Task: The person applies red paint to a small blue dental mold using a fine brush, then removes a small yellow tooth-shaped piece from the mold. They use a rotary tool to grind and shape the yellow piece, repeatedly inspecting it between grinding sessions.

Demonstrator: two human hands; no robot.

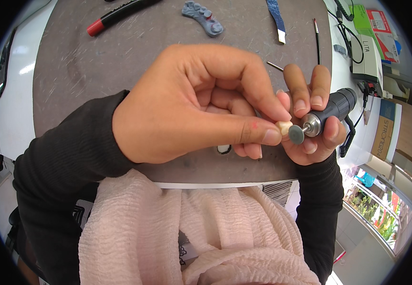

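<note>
Between thumb and index finger, my left hand [182, 109] pinches a small cream-coloured dental crown [283, 127]. My right hand [306, 156] is wrapped round a black rotary handpiece [340, 103] with a silver nose. A grey-green grinding disc [296, 135] sits on its thin shank, right beside the crown; whether the two touch, I cannot tell. The remaining left fingers curl inward behind the thumb. Both hands are held above the brown work mat [87, 71].
At the far side lie a grey dental model [201, 18] with reddish spots, a black marker with a red cap [95, 27], a blue strip [276, 20] and a thin brush [317, 42]. A white control box [365, 59] with black cables stands at the right, near cartons.
</note>
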